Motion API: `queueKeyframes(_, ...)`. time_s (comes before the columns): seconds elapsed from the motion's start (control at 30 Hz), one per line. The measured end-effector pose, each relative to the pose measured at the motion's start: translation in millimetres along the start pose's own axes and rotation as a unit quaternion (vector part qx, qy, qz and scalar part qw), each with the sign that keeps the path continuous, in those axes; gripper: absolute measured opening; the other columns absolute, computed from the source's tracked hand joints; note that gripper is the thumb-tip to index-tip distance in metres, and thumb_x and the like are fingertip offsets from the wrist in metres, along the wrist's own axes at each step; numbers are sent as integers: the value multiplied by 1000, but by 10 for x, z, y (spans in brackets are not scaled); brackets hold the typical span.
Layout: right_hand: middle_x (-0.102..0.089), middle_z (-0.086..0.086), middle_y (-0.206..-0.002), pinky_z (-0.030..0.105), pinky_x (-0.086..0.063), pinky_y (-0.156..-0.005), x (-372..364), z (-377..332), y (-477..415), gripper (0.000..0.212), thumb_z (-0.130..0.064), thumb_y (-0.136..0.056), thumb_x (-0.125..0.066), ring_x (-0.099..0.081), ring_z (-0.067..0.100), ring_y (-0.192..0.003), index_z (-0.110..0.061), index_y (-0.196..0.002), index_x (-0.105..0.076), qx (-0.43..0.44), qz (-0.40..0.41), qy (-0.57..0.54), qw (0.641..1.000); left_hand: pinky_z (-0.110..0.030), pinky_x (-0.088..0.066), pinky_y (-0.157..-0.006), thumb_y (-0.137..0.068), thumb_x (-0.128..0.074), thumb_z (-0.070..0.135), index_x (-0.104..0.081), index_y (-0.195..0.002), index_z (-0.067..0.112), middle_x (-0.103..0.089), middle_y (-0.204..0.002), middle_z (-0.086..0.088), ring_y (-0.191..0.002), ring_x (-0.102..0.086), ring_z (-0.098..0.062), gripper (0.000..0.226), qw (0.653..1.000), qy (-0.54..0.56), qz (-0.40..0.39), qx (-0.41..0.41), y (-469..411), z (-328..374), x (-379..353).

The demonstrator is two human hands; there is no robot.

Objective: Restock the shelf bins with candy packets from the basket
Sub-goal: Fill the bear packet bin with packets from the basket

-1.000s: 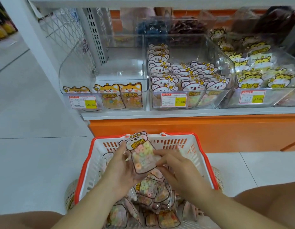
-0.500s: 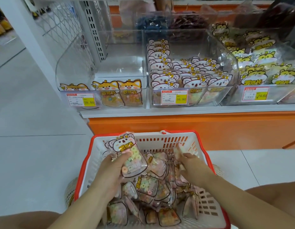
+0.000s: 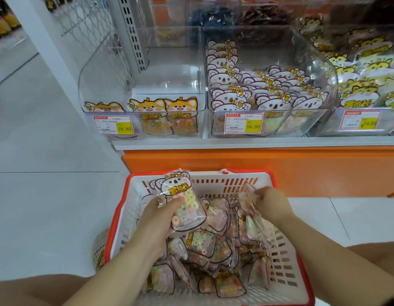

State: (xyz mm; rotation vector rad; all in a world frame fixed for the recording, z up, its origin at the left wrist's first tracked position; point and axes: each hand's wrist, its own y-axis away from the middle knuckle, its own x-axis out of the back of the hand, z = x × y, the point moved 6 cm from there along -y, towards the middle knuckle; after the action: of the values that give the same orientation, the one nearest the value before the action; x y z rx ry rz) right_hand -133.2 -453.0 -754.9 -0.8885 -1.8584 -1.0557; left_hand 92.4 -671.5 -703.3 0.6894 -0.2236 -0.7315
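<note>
Now the right hand (image 3: 271, 204) has left the koala candy packet (image 3: 183, 203), gripped by the left hand (image 3: 159, 217) alone above the basket (image 3: 117, 217), and pinches a second packet (image 3: 246, 198) by the basket's right wall: gathering, apparently, before filling the koala bin (image 3: 302, 125).

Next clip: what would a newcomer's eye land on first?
A red-rimmed basket heaped with candy packets sits bottom centre. Over it, the left hand grips a koala packet while the right hand pinches a second packet. On the shelf above, the left bin looks nearly empty beside the packed middle bin.
</note>
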Motion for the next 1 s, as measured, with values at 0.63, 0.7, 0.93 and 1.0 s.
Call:
queueKeyframes(0.63, -70, 15, -102, 37, -60, -81, 1219, -663, 1094, 22, 2, -94, -61, -71, 20, -71, -10, -111, -68, 12, 77, -584, 808, -42, -61, -71, -89, -74, 28, -57, -129, 5, -68, -119, -20, -107, -68, -35, 49, 995, 61, -28, 74, 310, -44, -187)
queueKeyframes(0.7, -68, 15, -93, 38, -58, -86, 1102, -764, 1181, 24, 5, -95, -57, -70, 19, -70, -6, -115, -63, -20, 51, -686, 726, -45, -58, -80, -93, -70, 23, -61, -123, 3, -72, -112, -21, -105, -69, -36, 38, 989, 95, -61, 97, 376, -60, -318)
queueKeyframes(0.93, -61, 6, -77, 22, -53, -60, 603, -1001, 1311, 63, 2, -88, -69, -66, 15, -65, -19, -143, -45, -58, 9, -612, 789, -44, -55, -83, -96, -63, 28, -56, -132, 10, -72, -114, -18, -105, -70, -33, 40, 987, 137, -83, 32, 462, 34, -507)
queueKeyframes(1.0, -57, 2, -72, 22, -49, -61, 581, -1016, 1299, 85, -9, -83, -77, -63, 14, -68, -33, -151, -31, -25, -13, -547, 837, -49, -55, -90, -97, -62, 31, -48, -143, 15, -67, -124, -20, -102, -70, -30, 51, 987, 142, -75, 7, 454, 86, -490)
